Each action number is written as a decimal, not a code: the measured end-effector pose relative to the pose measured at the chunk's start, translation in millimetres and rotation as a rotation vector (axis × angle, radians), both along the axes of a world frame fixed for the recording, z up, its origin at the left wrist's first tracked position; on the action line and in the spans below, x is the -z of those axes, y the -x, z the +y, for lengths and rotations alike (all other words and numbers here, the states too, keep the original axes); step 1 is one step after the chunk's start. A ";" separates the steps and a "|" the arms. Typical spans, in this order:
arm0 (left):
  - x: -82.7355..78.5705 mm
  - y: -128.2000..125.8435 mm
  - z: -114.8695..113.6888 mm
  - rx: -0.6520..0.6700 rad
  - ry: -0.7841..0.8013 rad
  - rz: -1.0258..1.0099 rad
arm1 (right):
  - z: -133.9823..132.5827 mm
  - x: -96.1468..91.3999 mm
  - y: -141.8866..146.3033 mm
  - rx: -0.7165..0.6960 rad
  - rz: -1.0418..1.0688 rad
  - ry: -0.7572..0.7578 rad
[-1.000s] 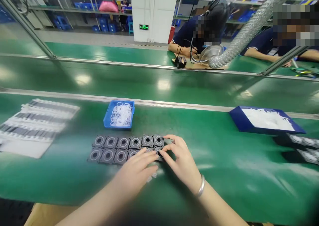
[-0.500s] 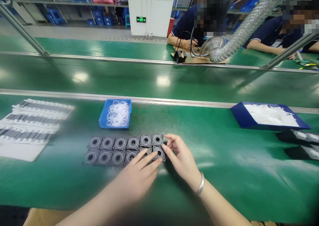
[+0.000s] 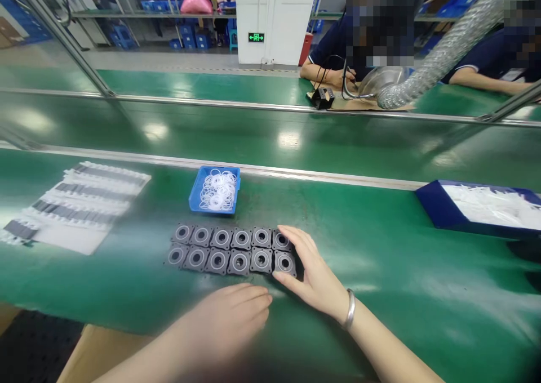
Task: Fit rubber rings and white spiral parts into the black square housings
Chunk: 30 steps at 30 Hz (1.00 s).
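Two rows of square black plates (image 3: 218, 261), each with a round hole and a pale ring around it, lie side by side on the green table. My right hand (image 3: 310, 270) spans the right end of both rows. Its thumb rests at the near edge and its fingers at the far edge, gripping the last pair of plates (image 3: 284, 263). In front of the rows, apart from them, my left hand (image 3: 236, 315) hovers or rests with fingers stretched out and nothing in it; it is partly blurred. Behind the plates stands a blue tray (image 3: 195, 194) full of white rings (image 3: 218, 188).
White sheets with grey strips (image 3: 91, 203) lie at the left. A dark blue bin (image 3: 431, 203) of white pieces stands at the right. Across a metal rail (image 3: 203, 102), a person (image 3: 329, 50) works beside a flexible silver duct (image 3: 448, 45); another person sits farther right.
My left hand has drawn back off the plates toward me. My right hand has widened, thumb moving to the near edge of the last pair. The camera has turned slightly left.
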State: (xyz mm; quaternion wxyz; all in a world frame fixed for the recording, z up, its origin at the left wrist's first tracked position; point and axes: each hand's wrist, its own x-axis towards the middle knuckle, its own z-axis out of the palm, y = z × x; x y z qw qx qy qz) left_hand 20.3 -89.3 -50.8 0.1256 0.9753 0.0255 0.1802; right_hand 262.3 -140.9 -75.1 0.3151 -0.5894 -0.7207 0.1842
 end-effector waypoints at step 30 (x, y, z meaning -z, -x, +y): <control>-78.2 -11.7 197.1 -0.823 0.102 0.448 | 12.8 -7.7 -3.1 -0.019 -0.189 -0.214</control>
